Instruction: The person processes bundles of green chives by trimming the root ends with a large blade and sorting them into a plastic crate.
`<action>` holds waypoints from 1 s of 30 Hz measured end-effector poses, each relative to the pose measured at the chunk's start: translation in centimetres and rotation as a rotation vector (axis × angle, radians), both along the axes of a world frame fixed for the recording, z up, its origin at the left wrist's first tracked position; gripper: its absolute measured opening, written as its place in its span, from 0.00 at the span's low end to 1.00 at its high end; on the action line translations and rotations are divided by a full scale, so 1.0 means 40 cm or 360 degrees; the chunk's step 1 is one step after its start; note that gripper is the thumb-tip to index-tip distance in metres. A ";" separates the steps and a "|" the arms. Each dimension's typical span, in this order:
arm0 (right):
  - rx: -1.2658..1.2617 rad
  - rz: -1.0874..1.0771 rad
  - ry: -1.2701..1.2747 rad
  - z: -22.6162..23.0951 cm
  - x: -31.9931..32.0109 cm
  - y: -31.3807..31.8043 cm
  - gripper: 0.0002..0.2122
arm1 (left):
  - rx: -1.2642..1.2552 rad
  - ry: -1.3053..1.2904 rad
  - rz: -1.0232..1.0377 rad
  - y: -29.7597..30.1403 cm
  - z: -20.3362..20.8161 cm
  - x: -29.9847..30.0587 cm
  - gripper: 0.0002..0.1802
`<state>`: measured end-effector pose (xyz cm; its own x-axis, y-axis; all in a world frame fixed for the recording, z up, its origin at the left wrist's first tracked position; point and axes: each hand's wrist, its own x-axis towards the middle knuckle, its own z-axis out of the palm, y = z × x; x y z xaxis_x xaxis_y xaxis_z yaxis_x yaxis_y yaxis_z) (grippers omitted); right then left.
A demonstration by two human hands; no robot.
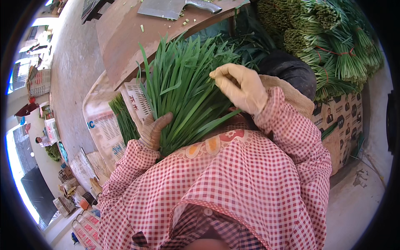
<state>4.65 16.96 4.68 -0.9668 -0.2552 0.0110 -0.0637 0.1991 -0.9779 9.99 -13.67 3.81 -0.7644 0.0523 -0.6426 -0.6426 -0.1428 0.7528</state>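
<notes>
A large loose bunch of garlic chives [183, 83], with long flat green leaves, lies across my lap and fans out away from me. My left hand [154, 129], in a thin pale glove, grips it at the near left side, thumb over the leaves. The fingers behind the leaves are hidden. Above the bunch's right side is my right hand [241, 89], in a cream glove, its thumb and fingertips pinched together. Whatever is between those fingertips, if anything, is too small to make out.
A cleaver [162, 7] lies on the wooden table [121, 46] ahead, among chopped green bits. At left stands a white plastic crate [109, 127] beside more chives [123, 116]. Tied chive bundles [321, 46] are piled at far right, above a patterned cardboard panel [341, 125].
</notes>
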 end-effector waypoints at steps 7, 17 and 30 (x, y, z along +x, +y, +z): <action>0.0250 0.0265 -0.0318 -0.003 -0.047 -0.011 0.13 | 0.0093 -0.0001 0.0000 -0.001 0.004 -0.001 0.30; 0.0915 0.0653 0.0358 -0.006 -0.047 -0.008 0.09 | 0.0049 -0.0015 0.0021 0.004 0.006 -0.001 0.32; -0.0481 -0.0441 -0.0331 -0.027 -0.130 0.099 0.08 | -0.0064 0.0038 -0.0023 -0.006 -0.008 0.021 0.29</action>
